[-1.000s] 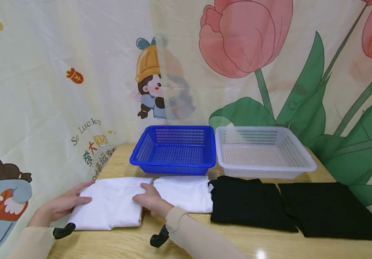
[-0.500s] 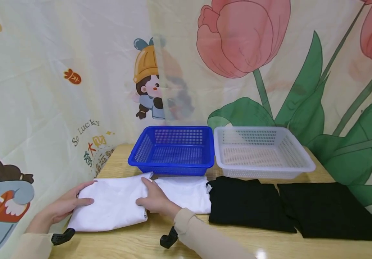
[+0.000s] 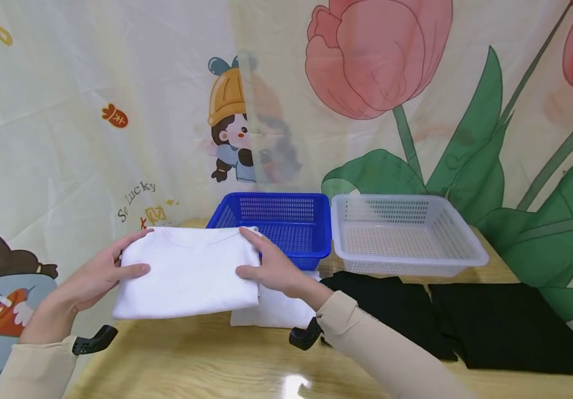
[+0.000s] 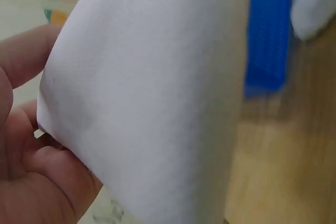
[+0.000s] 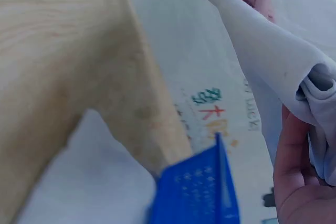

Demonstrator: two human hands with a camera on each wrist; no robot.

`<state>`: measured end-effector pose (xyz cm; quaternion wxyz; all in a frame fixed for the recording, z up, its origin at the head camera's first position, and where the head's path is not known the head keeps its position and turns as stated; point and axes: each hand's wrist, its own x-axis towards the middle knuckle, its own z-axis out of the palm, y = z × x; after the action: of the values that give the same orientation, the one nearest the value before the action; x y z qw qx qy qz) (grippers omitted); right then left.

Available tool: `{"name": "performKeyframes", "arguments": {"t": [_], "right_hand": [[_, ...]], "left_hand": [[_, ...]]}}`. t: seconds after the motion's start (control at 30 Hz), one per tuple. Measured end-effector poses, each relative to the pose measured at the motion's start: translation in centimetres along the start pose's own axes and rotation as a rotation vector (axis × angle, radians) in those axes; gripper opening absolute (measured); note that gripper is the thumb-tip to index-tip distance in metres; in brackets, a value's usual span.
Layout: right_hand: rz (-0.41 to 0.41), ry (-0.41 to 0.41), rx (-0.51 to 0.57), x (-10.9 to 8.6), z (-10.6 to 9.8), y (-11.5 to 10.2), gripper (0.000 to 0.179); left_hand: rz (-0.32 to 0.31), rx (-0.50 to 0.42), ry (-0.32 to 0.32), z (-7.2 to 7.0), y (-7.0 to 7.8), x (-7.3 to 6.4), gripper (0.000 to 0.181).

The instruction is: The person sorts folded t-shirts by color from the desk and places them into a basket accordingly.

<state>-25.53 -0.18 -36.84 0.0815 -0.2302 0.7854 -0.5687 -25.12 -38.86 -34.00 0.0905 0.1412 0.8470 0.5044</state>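
A folded white T-shirt [image 3: 187, 277], its neckline showing along the top edge, hangs raised above the table between my two hands. My left hand [image 3: 102, 271] grips its left side, thumb on the near face and fingers behind. On the opposite side my right hand [image 3: 276, 269] holds it the same way. In the right wrist view the folded layers of the shirt [image 5: 278, 61] show at its end, with fingers beneath. The shirt overlaps the left part of the blue basket [image 3: 293, 238] in the head view. A second folded white garment [image 3: 286, 307] lies on the table, partly behind my right hand.
A white basket [image 3: 406, 266] stands beside the blue one at the back of the wooden table [image 3: 192, 360]. Two folded black garments [image 3: 386, 310] lie side by side at the right. A printed curtain [image 3: 167, 83] hangs behind the table.
Both hands have lifted the folded white T-shirt off the table and brought it up and slightly right, in front of the blue basket's left side. The baskets and other garments have stayed put.
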Motion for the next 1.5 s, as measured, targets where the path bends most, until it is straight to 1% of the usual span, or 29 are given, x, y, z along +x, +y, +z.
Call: {"name": "performKeyframes", "arguments": {"t": [0.07,0.17,0.3,0.4,0.5,0.57,0.67,0.77,0.87,0.97,1.1,1.2,1.3,1.4,1.5], "right_hand": [[-0.009,0.007,-0.005,0.2,-1.9,-0.7,0.084],[-0.005,0.032,-0.035,0.9,-4.7,-0.9,0.085],[0.018,0.068,-0.079,1.8,-8.2,-0.4,0.085],[0.024,0.086,-0.111,2.5,-10.6,0.3,0.087],[0.025,0.101,-0.137,3.3,-12.5,1.2,0.091],[0.030,0.109,-0.149,3.9,-13.4,1.9,0.093],[0.047,0.118,-0.165,4.6,-14.4,3.1,0.094],[0.061,0.127,-0.168,5.3,-14.9,4.4,0.094],[0.072,0.137,-0.184,5.9,-15.0,5.5,0.095],[0.088,0.139,-0.211,6.4,-14.7,6.5,0.095],[0.119,0.131,-0.242,7.1,-14.0,7.7,0.095],[0.145,0.138,-0.238,7.3,-13.5,8.2,0.095],[0.166,0.152,-0.234,7.8,-12.9,8.6,0.095],[0.185,0.166,-0.236,8.2,-12.5,8.9,0.094],[0.225,0.169,-0.236,8.6,-12.0,9.2,0.093]], "left_hand": [[0.018,-0.006,0.009,0.4,1.5,1.2,0.087],[0.031,-0.051,0.019,1.3,3.2,3.6,0.090],[0.023,-0.116,0.017,2.7,4.7,7.7,0.096],[0.007,-0.122,0.011,3.6,5.4,10.9,0.102],[0.000,-0.103,0.000,4.4,5.8,13.8,0.106],[-0.003,-0.091,-0.007,4.7,5.8,15.6,0.108],[0.012,-0.081,-0.031,5.2,5.3,17.9,0.109],[0.004,-0.050,-0.034,5.7,4.6,19.8,0.108],[-0.012,-0.018,-0.032,6.3,3.7,21.2,0.107],[-0.041,0.008,-0.023,7.0,2.6,22.1,0.104],[-0.079,0.048,-0.007,7.7,1.2,23.0,0.101],[-0.099,0.088,0.001,8.3,0.4,23.4,0.101],[-0.126,0.113,0.023,8.7,-0.4,23.9,0.100],[-0.124,0.137,0.035,9.1,-1.0,24.4,0.099],[-0.107,0.142,0.023,9.4,-1.3,24.9,0.098]]}}
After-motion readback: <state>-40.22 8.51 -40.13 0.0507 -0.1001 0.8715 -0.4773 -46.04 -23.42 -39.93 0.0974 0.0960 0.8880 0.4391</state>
